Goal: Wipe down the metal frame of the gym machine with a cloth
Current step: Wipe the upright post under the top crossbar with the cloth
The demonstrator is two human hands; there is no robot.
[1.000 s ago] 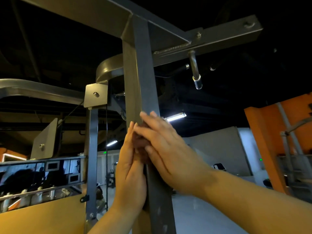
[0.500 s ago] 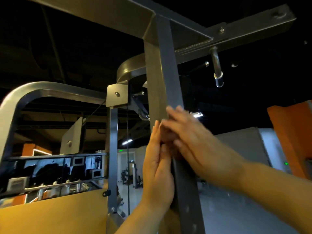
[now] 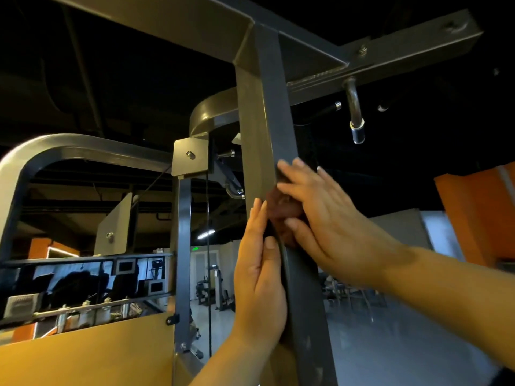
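The upright post (image 3: 267, 107) of the metal frame runs nearly vertical, its long axis leaning slightly right toward the bottom, and meets the cross beam (image 3: 390, 59) at the top. Bare post face lies above the hands up to that joint and below them to the picture's edge. A hanging peg (image 3: 354, 107) sits to the right and a thin cable (image 3: 207, 246) well to the left, both apart from the hands. The left grip (image 3: 259, 274) is released, fingers straight and together, palm flat against the post's left face. The right grip (image 3: 326, 227) is also unclenched, fingers spread, pressing a dark cloth (image 3: 281, 207) onto the post's front edge. The cloth is mostly hidden under that palm, so I cannot tell its outline
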